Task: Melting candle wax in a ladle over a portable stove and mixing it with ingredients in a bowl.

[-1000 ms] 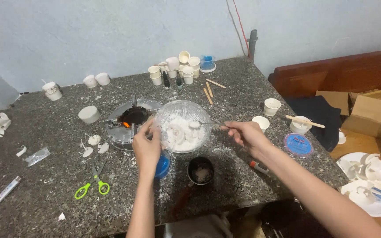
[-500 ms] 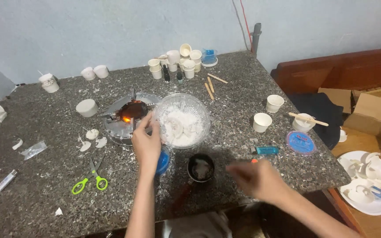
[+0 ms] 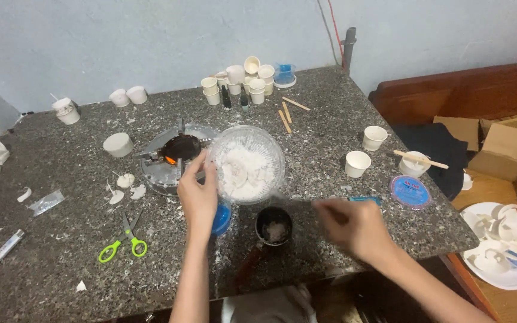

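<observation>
1. Green-handled scissors (image 3: 122, 244) lie flat on the speckled stone worktop (image 3: 61, 269), well left of the hands.
2. A small burner (image 3: 175, 157) with an orange flame sits just left of the bowl.
3. The left hand (image 3: 198, 197) has its fingers closed on the near-left rim of a clear bowl (image 3: 248, 162) holding white flakes; a blue lid (image 3: 221, 220) lies just under the wrist.
4. A small dark pot (image 3: 273, 226) with white bits inside stands in front of the bowl, between the two hands.
5. The right hand (image 3: 354, 226) is blurred, curled loosely over the worktop right of the pot; whether it grips anything I cannot tell.
6. Two white paper cups (image 3: 356, 162) stand beyond it, and a round blue lid (image 3: 409, 191) lies further right.
</observation>
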